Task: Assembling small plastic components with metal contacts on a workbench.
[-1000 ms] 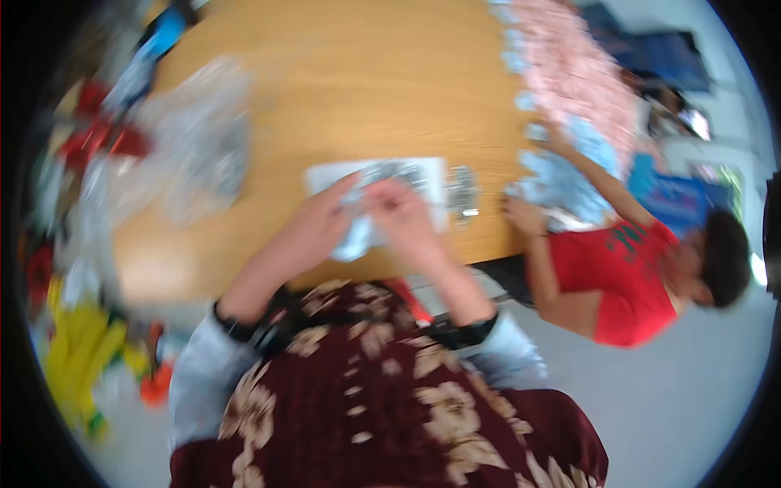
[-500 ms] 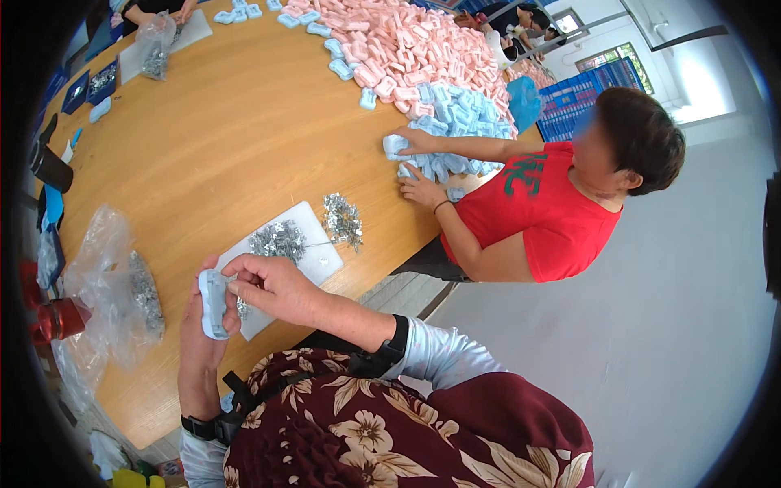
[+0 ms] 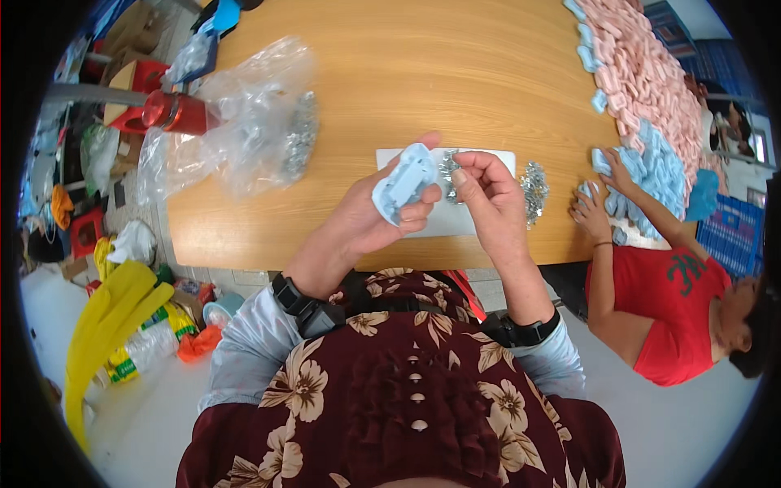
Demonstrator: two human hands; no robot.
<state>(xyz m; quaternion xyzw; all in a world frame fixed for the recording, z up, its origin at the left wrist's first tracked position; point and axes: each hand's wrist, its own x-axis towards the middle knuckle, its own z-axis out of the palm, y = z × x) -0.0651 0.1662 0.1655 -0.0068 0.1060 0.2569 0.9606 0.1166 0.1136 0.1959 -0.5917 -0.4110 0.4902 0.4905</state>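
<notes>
My left hand (image 3: 358, 220) is closed around a light blue plastic shell (image 3: 405, 185), a long piece with a wavy outline and a recessed inside that faces up. Just right of it, my right hand (image 3: 498, 203) has thumb and index finger pinched together. Whatever sits between those fingertips is too small to make out. Below the right hand lies a white board (image 3: 443, 222), with small silvery metal pieces (image 3: 448, 167) on it, partly hidden by my fingers. A second heap of metal pieces (image 3: 534, 193) rests against the board's right edge.
A clear plastic bag (image 3: 252, 114) holding more metal pieces lies at left, by a red cylinder (image 3: 175, 112). At right, a co-worker in a red shirt (image 3: 675, 317) handles blue shells (image 3: 655, 175) beside a large pink heap (image 3: 643, 73). The table's near edge runs before me.
The view has swung round, putting the co-worker farther right. My right hand has come away from the blue shell, its fingers now over the board. My left hand still grips the shell.
</notes>
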